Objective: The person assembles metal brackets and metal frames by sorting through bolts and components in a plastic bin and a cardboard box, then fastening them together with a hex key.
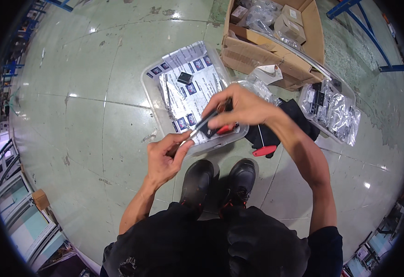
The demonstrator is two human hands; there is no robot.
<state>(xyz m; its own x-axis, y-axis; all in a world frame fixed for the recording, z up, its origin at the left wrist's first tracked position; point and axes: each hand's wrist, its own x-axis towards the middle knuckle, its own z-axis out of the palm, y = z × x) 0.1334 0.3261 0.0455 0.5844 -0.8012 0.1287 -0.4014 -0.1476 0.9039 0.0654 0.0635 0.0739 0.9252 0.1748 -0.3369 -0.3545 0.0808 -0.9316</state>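
Note:
Over a clear plastic bin (147, 85), both my hands meet at one slim dark piece (206, 121) with a pale metallic end. My left hand (164, 157) pinches the pale end between thumb and fingers. From the other side, my right hand (245, 107) grips the dark part, and its fingers hide much of it. Just beneath lies a red-and-black item (226, 129) inside the bin, partly covered by the hand. A small black block (185, 77) rests on the silver printed sheet (197, 94) lining the bin.
Right of the bin, a red-handled T-shaped hex key (264, 150) lies against black cloth (299, 117). Beyond stands an open cardboard box (257, 57) with small cartons and plastic bags. A second clear bin (349, 99) holds bagged parts. My black shoes (197, 180) stand close to the first bin.

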